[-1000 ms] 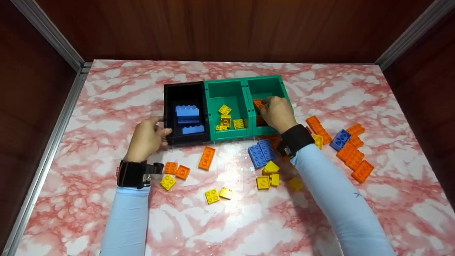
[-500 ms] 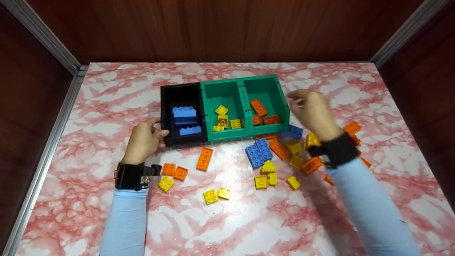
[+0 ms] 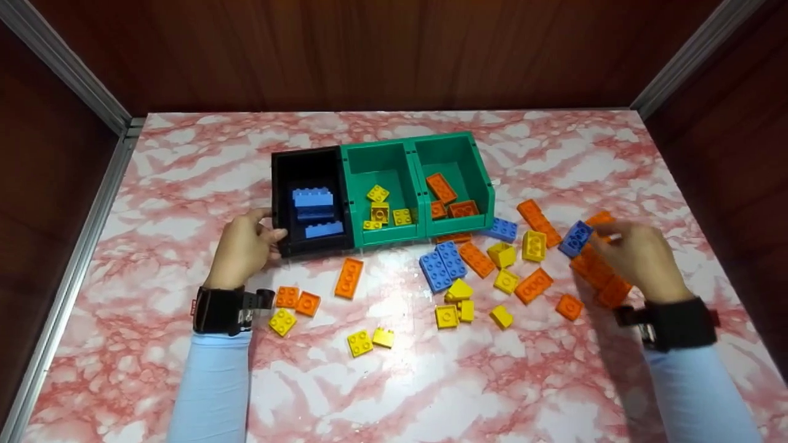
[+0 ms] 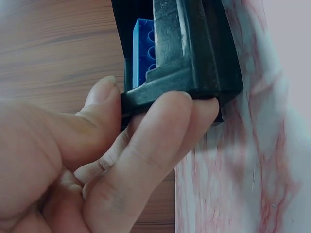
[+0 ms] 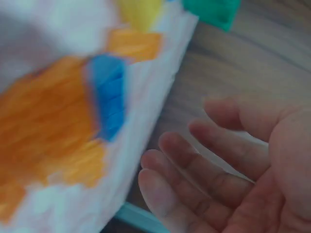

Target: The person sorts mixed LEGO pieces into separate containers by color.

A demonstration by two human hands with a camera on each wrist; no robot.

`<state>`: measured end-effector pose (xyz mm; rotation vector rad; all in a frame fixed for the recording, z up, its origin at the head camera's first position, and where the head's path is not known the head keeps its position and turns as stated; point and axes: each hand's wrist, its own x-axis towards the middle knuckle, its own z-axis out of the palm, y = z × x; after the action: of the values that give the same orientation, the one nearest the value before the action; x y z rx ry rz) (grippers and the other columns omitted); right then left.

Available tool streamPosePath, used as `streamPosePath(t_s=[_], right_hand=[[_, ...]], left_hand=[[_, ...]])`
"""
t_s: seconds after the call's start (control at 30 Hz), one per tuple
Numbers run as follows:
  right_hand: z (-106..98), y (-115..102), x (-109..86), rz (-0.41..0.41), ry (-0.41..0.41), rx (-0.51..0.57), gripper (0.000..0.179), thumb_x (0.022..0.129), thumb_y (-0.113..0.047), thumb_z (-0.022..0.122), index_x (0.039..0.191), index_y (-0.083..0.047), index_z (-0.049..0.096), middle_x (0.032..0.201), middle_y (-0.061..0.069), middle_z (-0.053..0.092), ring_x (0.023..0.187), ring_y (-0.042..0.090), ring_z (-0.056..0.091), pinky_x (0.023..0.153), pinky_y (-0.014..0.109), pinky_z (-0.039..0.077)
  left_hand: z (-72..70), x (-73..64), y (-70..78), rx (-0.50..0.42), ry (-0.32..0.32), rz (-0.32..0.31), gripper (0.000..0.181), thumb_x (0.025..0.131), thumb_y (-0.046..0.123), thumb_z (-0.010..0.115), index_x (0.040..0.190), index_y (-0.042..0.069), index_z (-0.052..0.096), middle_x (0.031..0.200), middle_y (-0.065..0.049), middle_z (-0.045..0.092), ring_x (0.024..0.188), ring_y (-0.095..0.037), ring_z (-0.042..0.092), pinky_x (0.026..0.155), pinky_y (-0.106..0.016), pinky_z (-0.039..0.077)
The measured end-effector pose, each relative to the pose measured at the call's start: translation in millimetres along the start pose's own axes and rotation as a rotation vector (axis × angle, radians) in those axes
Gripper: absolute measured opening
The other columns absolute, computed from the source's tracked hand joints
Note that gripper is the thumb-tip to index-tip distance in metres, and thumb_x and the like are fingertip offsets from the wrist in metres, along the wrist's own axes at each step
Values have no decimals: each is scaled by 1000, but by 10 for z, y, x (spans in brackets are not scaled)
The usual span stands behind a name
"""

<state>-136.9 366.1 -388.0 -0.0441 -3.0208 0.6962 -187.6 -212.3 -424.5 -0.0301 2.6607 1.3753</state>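
Note:
My left hand (image 3: 239,249) pinches the near left corner of a black bin (image 4: 204,58), thumb on one side of the wall and fingers on the other. Several blue bricks (image 3: 313,197) lie in that bin. My right hand (image 3: 640,258) hovers at the right over a cluster of orange bricks (image 3: 596,271), its fingertips close to a blue brick (image 3: 575,239) beside them. In the right wrist view its fingers (image 5: 182,150) are loosely bent with nothing between them. The hand hides part of the orange cluster.
Joined to the black bin are a green bin (image 3: 388,234) with yellow bricks and another green bin (image 3: 458,224) with orange ones. Loose yellow bricks (image 3: 447,317), blue bricks (image 3: 436,271) and orange bricks (image 3: 349,278) lie along the front. Dark wood panels (image 3: 394,55) surround the table.
My right hand has left the right green bin and moved right to the loose bricks; orange bricks lie in that bin. The left hand keeps its grip on the black bin.

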Motion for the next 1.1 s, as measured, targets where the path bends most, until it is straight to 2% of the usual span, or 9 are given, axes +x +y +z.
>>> streamPosePath(t_s=[0.07,0.17,0.33,0.47,0.63,0.7,0.87,1.0,1.1], right_hand=[[47,120,-76,36,-65,-7,42,95,-21,68,125,8,63,109,30,66,75,32,63,56,29,48],[153,223,-149,57,-133,-16,53,95,-23,69,134,10,54,119,33,60,89,37,62,68,41,54],[330,262,-196,27,-128,-58,65,92,-27,74,136,14,49,120,34,54,100,44,57,86,61,50],[413,256,-209,-7,-59,-123,65,88,-28,78,129,15,53,111,33,53,92,45,56,80,61,51],[442,266,-230,-4,-38,-187,56,86,-29,80,116,14,58,94,25,47,78,37,47,65,47,46],[438,268,-237,17,-55,-190,58,86,-30,79,116,14,57,95,25,44,79,37,44,65,46,43],[409,274,-233,51,-103,-175,69,87,-29,78,131,16,50,109,34,45,91,44,46,76,56,47],[362,263,-226,65,-148,-162,73,87,-32,78,134,16,48,107,33,49,87,41,51,78,57,50],[285,242,-265,91,-146,-106,77,88,-36,77,134,17,46,109,32,46,85,39,49,75,54,49]], left_hand=[[1,-4,4,5,3,7,47,100,12,60,143,-1,47,88,-17,62,68,-33,69,61,-44,59],[-10,-8,2,16,7,14,47,100,13,61,143,-1,47,88,-17,63,68,-33,69,59,-42,59],[-24,-15,0,32,7,14,47,100,14,60,143,-2,47,88,-17,62,68,-32,69,57,-36,57],[-19,-17,2,33,5,17,48,100,14,60,143,-2,47,88,-18,63,69,-32,69,60,-40,58],[-10,-11,16,33,0,26,47,100,13,60,143,-2,47,89,-17,63,69,-33,69,59,-39,58],[-9,-10,15,38,-2,31,47,100,13,60,143,-2,47,89,-17,63,69,-33,69,56,-35,57],[-16,-17,10,37,2,39,48,100,14,60,144,-2,47,89,-18,63,69,-33,69,54,-32,55],[-16,-22,5,34,3,40,48,100,13,60,144,-2,47,89,-18,63,69,-33,69,57,-38,57],[-10,-16,6,34,1,42,48,100,13,61,144,-2,46,89,-18,63,68,-32,68,59,-41,58]])
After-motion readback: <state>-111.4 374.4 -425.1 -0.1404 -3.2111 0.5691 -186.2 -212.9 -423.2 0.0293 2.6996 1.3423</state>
